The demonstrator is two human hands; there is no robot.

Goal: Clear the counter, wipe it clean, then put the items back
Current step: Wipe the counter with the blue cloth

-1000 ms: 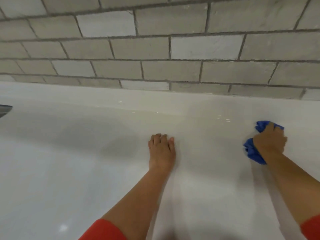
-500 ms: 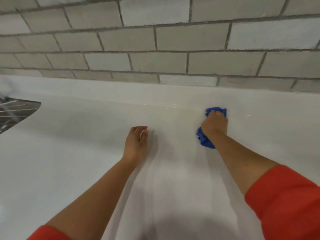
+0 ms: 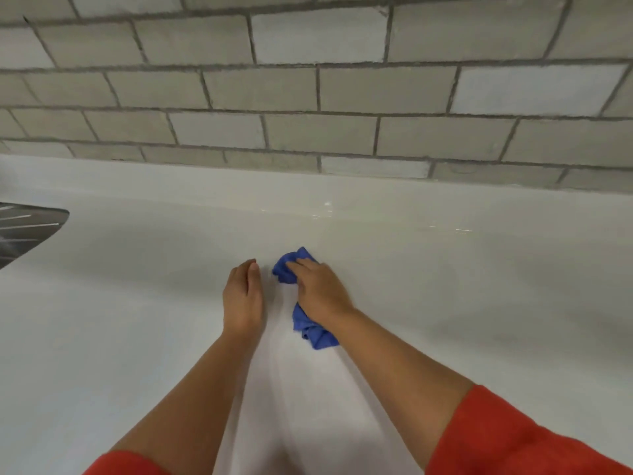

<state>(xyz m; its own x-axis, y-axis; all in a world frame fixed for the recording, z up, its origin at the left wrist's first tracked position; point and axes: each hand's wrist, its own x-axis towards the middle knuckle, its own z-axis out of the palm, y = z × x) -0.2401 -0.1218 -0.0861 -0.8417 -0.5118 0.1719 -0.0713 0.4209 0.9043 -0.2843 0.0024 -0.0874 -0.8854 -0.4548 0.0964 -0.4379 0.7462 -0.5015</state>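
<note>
While the right hand point(image 3: 320, 294) holds the blue cloth point(image 3: 313, 332) bunched under palm and fingers, the cloth's long axis runs along the hand, showing past the fingertips and behind the wrist. Just beside it, apart, the left hand point(image 3: 241, 296) rests on the counter point(image 3: 137, 303), fingers straight, holding nothing. A stroke toward the sink point(image 3: 24, 231) probably needs that hand moved first.
</note>
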